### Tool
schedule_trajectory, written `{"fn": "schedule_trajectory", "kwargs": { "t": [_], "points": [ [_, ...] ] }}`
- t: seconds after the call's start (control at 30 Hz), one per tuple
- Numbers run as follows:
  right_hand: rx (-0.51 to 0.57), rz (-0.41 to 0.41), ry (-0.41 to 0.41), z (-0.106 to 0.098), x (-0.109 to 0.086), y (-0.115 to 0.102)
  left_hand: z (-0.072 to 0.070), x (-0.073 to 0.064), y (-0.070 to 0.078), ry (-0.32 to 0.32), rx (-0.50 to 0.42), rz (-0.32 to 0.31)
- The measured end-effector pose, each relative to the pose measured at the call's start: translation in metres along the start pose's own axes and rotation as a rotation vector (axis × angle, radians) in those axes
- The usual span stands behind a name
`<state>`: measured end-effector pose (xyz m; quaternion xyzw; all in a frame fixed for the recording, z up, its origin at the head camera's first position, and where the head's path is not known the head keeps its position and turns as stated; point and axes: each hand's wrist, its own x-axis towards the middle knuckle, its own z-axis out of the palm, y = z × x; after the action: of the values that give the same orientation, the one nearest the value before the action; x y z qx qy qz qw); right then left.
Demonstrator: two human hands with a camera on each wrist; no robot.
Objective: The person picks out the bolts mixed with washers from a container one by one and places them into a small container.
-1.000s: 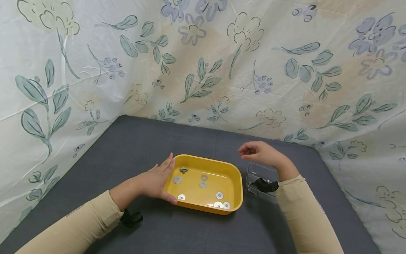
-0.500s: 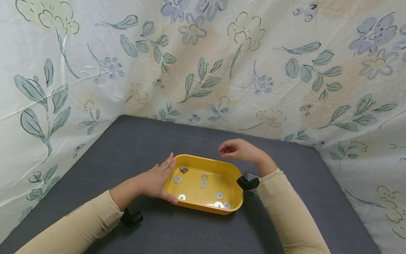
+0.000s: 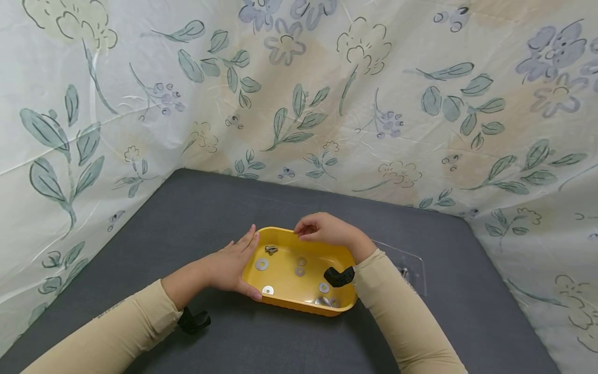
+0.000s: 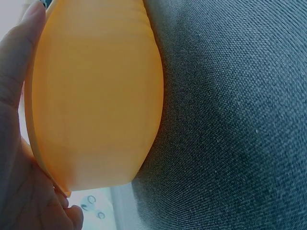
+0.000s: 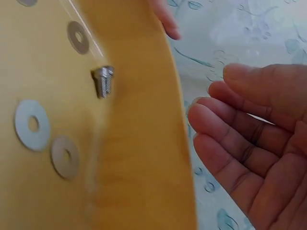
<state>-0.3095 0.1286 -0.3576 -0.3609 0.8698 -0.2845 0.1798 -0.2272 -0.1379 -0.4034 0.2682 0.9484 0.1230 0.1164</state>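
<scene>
A yellow plastic tray (image 3: 299, 306) sits on the dark cloth. My left hand (image 3: 228, 267) rests along its left end, fingers spread near the back corner and thumb at the front rim. The left wrist view shows the tray's outer wall (image 4: 96, 96) beside that hand. Over the tray's back rim hovers my right hand (image 3: 327, 228), its fingers loosely bent; the right wrist view shows nothing between them. Inside the tray lie a few small metal screws (image 5: 103, 81), close to the wall, and several flat washers (image 5: 32, 124). My right wrist strap hides part of the tray floor.
To the right of the tray, partly behind my right sleeve (image 3: 397, 311), is a clear plastic box (image 3: 424, 275) with metal screws (image 3: 404, 272) in it. A floral curtain (image 3: 299, 104) hangs along the back and sides of the dark grey cloth (image 3: 224, 202).
My right hand has moved left from above the clear box to over the tray's back rim, uncovering more of the box. The left hand and the tray have stayed in place.
</scene>
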Motion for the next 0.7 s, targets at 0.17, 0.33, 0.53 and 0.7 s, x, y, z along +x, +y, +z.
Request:
{"fn": "schedule_trajectory", "kwargs": {
  "t": [0.17, 0.33, 0.53, 0.7],
  "points": [
    [0.015, -0.041, -0.035, 0.013, 0.012, -0.001, 0.000, 0.001, 0.000, -0.003, 0.005, -0.003],
    [-0.041, -0.043, -0.086, 0.028, 0.024, -0.001, 0.001, 0.001, -0.001, -0.003, 0.007, 0.005],
    [-0.120, -0.019, -0.150, 0.043, 0.037, -0.003, 0.001, 0.000, -0.001, -0.006, -0.007, 0.007],
    [-0.172, 0.000, -0.178, 0.052, 0.046, -0.003, 0.000, 0.000, -0.001, -0.006, -0.018, 0.020]
  ]
}}
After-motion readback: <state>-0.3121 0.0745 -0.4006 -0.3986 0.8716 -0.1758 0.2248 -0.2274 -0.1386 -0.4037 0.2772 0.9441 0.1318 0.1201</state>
